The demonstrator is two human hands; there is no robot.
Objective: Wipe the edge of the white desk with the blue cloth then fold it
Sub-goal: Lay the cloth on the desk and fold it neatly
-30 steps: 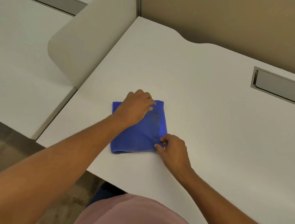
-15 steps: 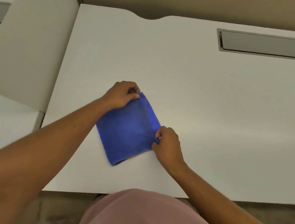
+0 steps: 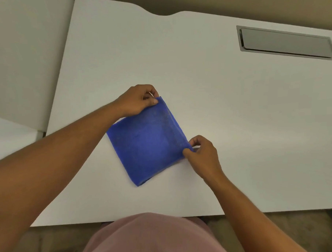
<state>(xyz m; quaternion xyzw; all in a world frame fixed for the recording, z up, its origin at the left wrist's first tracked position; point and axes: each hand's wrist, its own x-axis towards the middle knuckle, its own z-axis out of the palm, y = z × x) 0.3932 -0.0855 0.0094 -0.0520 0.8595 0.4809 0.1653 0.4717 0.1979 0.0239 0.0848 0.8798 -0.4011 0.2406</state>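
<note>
A blue cloth (image 3: 147, 143), folded into a rough square, lies flat on the white desk (image 3: 227, 123), turned at an angle. My left hand (image 3: 137, 100) pinches its far corner between thumb and fingers. My right hand (image 3: 202, 154) pinches the near right corner, at the other end of the same right-hand edge. That edge shows layered hems. The cloth's left and near corners rest on the desk untouched.
A grey recessed cable tray (image 3: 287, 42) sits in the desk at the far right. A pale divider panel (image 3: 25, 55) stands along the desk's left side. The desk's near edge (image 3: 127, 220) runs just in front of my body.
My left hand went from lying flat on the cloth to pinching its far corner. The view swung right, so the cloth now looks rotated. My right hand kept its pinch.
</note>
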